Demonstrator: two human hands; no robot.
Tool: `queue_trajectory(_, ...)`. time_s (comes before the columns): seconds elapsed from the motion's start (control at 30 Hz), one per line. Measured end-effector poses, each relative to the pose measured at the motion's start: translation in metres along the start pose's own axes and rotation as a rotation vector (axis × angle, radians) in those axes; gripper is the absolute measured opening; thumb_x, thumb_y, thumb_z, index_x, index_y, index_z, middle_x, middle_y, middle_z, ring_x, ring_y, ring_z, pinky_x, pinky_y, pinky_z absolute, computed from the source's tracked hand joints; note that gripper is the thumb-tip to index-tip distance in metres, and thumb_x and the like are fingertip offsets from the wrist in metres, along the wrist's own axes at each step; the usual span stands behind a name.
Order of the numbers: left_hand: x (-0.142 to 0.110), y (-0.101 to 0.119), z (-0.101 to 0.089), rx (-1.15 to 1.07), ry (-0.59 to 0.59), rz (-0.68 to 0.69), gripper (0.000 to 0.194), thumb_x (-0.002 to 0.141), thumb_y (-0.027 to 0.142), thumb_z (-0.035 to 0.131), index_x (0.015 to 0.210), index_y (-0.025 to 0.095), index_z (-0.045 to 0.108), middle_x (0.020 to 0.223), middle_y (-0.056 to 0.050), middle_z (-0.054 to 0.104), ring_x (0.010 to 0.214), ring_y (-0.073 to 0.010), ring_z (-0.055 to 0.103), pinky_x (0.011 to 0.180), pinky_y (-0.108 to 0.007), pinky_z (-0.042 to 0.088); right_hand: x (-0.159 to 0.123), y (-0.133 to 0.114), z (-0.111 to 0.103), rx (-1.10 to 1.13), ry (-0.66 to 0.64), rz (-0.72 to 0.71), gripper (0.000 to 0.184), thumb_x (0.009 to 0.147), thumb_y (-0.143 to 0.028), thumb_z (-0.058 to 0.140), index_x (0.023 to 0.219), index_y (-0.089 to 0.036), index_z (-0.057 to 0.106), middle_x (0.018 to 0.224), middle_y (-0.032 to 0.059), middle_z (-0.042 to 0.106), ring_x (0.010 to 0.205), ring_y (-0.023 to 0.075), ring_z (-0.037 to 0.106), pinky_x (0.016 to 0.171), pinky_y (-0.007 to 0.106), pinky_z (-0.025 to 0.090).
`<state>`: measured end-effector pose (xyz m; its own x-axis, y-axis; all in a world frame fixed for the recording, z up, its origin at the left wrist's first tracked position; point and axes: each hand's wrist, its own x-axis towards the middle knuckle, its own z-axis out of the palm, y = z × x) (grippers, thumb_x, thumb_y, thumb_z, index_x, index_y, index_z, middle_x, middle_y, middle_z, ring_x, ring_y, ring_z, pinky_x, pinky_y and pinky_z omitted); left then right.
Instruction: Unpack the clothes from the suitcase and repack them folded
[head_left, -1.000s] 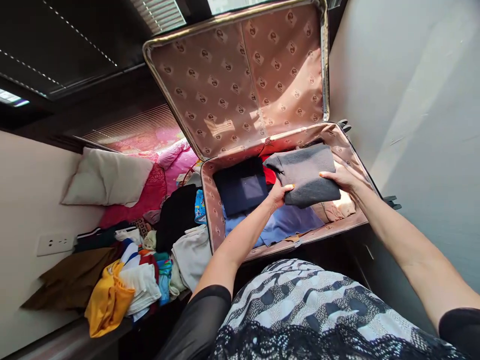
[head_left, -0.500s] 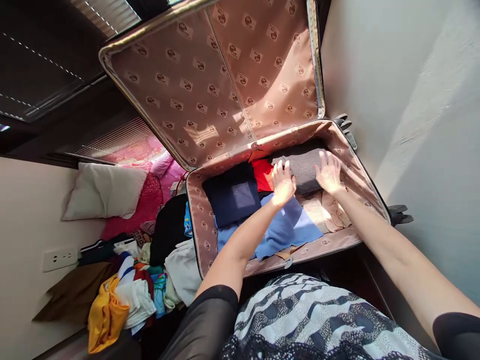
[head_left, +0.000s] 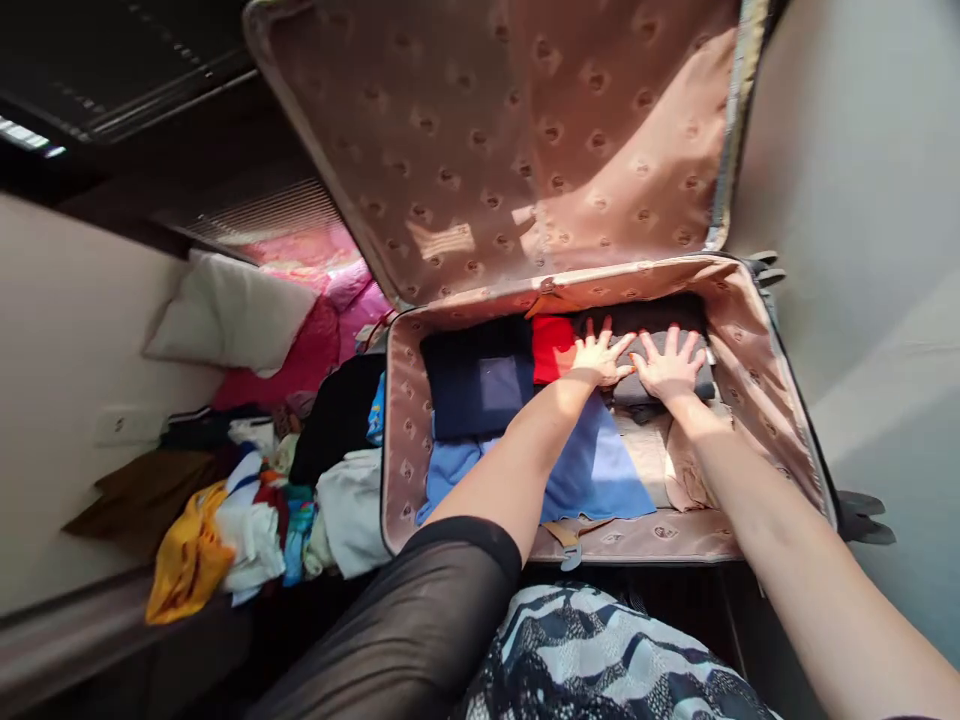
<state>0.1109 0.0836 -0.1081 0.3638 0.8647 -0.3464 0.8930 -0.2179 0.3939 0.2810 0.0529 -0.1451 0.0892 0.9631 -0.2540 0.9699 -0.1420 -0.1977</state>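
Both palms press flat on a folded dark grey garment (head_left: 637, 390) in the back right of an open suitcase (head_left: 787, 420). My left hand (head_left: 602, 355) lies with fingers spread on its left end, close to a red folded cloth (head_left: 551, 347). On its right part rests my right hand (head_left: 670, 365), fingers fanned out. Left of the red cloth is a navy folded garment (head_left: 476, 395). A blue garment (head_left: 592, 470) lies along the front, partly hidden under my left forearm, and a beige garment (head_left: 649, 455) lies to its right.
The suitcase lid (head_left: 480, 150) stands raised behind. A heap of loose clothes, with a yellow one (head_left: 191, 560) and a pale grey one (head_left: 352, 510), lies to the left. Beyond it are a white pillow (head_left: 232, 310) and pink bedding. A wall (head_left: 877, 300) is close on the right.
My hands have come closer together and flattened onto the dark grey garment, fingers now spread. The view has shifted, so the suitcase appears further right.
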Motion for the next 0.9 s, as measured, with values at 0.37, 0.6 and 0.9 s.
queue_trajectory(0.37, -0.233, -0.073, -0.073, -0.485, 0.394, 0.395, 0.024, 0.108, 0.026, 0.065, 0.123, 0.021, 0.082, 0.139, -0.014, 0.073, 0.131, -0.0235, 0.072, 0.114, -0.037, 0.059, 0.036, 0.029, 0.0, 0.216, -0.114, 0.143, 0.099, 0.075, -0.092, 0.044, 0.161, -0.046, 0.058, 0.184, 0.0144, 0.019, 0.17, 0.0568, -0.004, 0.123, 0.086, -0.007)
queue_trajectory(0.6, -0.427, -0.238, -0.062, -0.523, 0.836, -0.743, 0.026, 0.1, 0.009, 0.056, 0.115, 0.015, 0.076, 0.118, -0.015, 0.075, 0.107, -0.0236, 0.075, 0.094, -0.035, 0.063, -0.026, -0.056, -0.032, 0.179, 0.067, -0.06, 0.088, 0.084, -0.083, 0.038, 0.162, -0.045, 0.053, 0.172, 0.0233, 0.039, 0.159, 0.0649, 0.027, 0.112, 0.092, 0.02)
queue_trajectory(0.9, -0.502, -0.249, 0.018, -0.364, 0.471, -0.836, 0.049, 0.095, 0.021, 0.072, 0.143, 0.015, 0.069, 0.161, -0.02, 0.055, 0.145, -0.0355, 0.057, 0.125, -0.049, 0.046, -0.169, -0.34, -0.045, 0.051, -0.011, -0.799, 0.053, 0.104, -0.043, 0.045, 0.144, -0.019, 0.068, 0.142, 0.0229, 0.069, 0.129, 0.0418, 0.06, 0.108, 0.059, 0.05)
